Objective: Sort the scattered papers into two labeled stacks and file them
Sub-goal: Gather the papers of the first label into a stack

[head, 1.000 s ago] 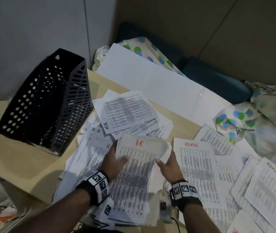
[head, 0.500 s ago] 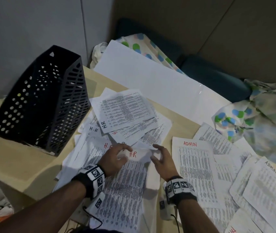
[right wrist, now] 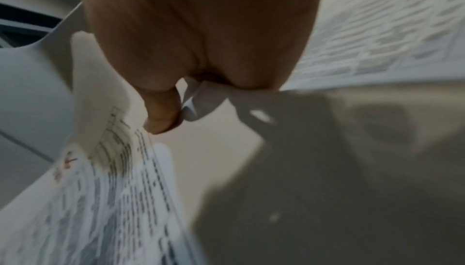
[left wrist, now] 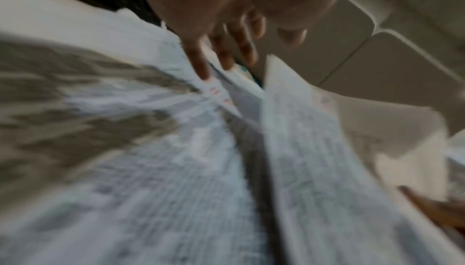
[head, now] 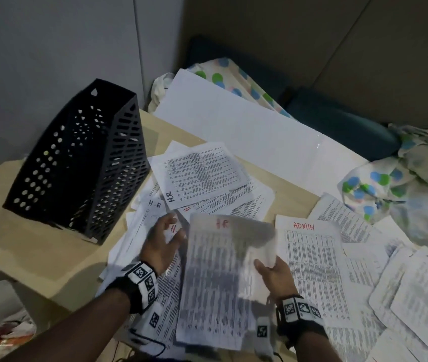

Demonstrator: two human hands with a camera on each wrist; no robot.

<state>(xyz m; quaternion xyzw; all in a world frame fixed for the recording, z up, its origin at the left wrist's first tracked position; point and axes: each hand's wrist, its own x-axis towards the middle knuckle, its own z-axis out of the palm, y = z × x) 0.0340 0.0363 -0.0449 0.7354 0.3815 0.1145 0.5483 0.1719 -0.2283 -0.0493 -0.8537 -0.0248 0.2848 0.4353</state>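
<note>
A printed sheet marked HR in red (head: 223,273) is lifted and blurred in the middle of the head view. My right hand (head: 265,267) pinches its right edge, with the thumb (right wrist: 161,112) on top of the sheet (right wrist: 113,189). My left hand (head: 171,231) lies with straight fingers (left wrist: 201,66) on the HR papers (head: 139,239) to the left; the lifted sheet (left wrist: 314,150) is beside it. More HR sheets (head: 202,176) lie further back. An ADMIN sheet (head: 314,262) lies to the right. A black perforated file rack (head: 82,158) stands at the left.
More ADMIN papers (head: 421,293) spread over the right of the beige table (head: 24,246). A large white board (head: 233,121) leans at the back. Spotted cloth (head: 380,189) lies at the right, beyond it. The table's left edge drops off below the rack.
Both hands were at the top of the HR sheet. Now the right hand has slid down its right edge and lifted it, and the left hand has let go and moved onto the left pile.
</note>
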